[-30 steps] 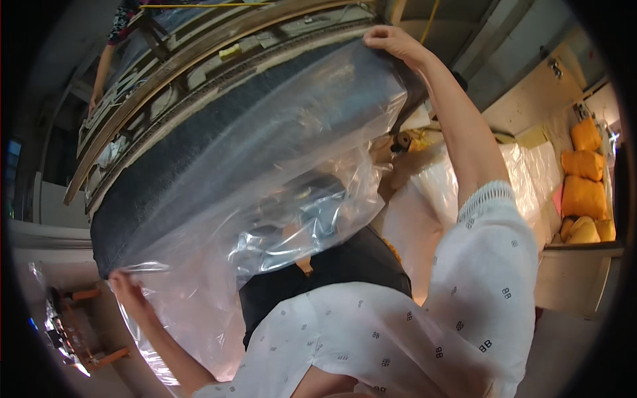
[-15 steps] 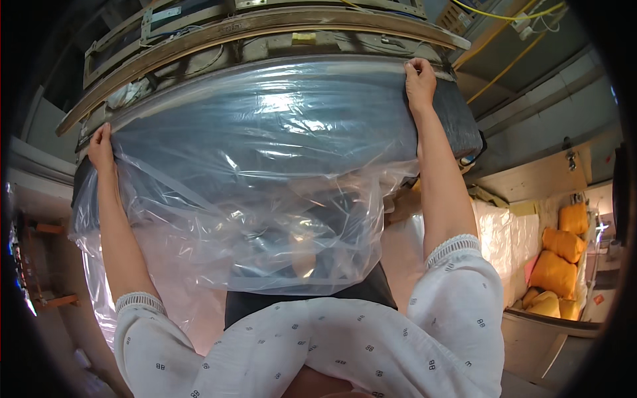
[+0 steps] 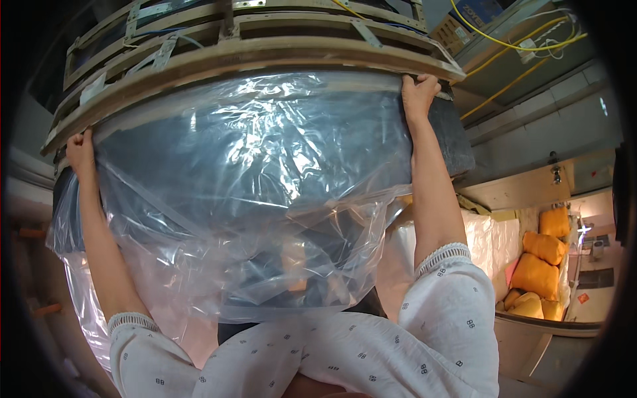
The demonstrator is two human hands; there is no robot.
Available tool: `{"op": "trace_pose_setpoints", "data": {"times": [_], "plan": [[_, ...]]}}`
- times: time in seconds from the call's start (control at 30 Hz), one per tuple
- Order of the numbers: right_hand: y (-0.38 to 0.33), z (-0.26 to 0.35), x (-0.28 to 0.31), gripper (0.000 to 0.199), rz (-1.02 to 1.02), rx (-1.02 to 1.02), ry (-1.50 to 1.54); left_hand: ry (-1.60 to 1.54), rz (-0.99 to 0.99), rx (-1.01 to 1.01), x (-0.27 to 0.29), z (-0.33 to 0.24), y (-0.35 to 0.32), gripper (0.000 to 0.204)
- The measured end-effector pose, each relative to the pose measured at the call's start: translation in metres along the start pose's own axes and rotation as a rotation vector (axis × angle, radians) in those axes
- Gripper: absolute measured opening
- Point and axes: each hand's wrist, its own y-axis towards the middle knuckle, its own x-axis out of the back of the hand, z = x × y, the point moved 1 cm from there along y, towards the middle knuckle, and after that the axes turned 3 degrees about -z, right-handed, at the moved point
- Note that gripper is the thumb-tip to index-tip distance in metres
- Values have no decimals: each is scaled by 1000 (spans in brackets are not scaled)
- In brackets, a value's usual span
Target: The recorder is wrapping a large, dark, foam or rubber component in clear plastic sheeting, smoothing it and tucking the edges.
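Observation:
A wide sheet of clear plastic film [image 3: 252,146] is drawn over a dark padded surface and hangs in loose folds down toward my lap. At the far left corner, my left hand [image 3: 81,156] is closed on the film's edge, fingers curled up near the wooden bar. My right hand [image 3: 419,98] pinches the film at the far right corner, fingers close under the bar. Both arms reach forward, spread wide. A wooden bar [image 3: 265,58] runs along the far edge of the film and hides the strip behind it.
Behind the bar is a wooden frame [image 3: 142,40] with metal brackets. Yellow cables [image 3: 524,45] hang at the upper right. Orange bundles [image 3: 536,274] lie at the right beside more shiny plastic film [image 3: 488,242]. An orange-red metal rack stands at the left.
The wooden bar has come down and nearer, covering the strip beyond the film's edge. My hands still hold the far corners, the left one slightly farther left in view. The film's folds have shifted.

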Motion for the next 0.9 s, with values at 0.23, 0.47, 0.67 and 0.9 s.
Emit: {"op": "trace_pose_setpoints", "data": {"times": [0.23,0.47,0.67,0.9], "plan": [[9,-4,4,36,-101,-104,90,-572,154,368,14,-5,-10,25],[19,-29,-14,49,-86,-46,-14,-189,53,-181,11,18,0,32],[-37,1,40,52,270,238,-173,-491,255,84,127,-33,-23,30],[-57,3,63,54,350,363,-140,394,-101,-657,185,-57,-87,32]]}}
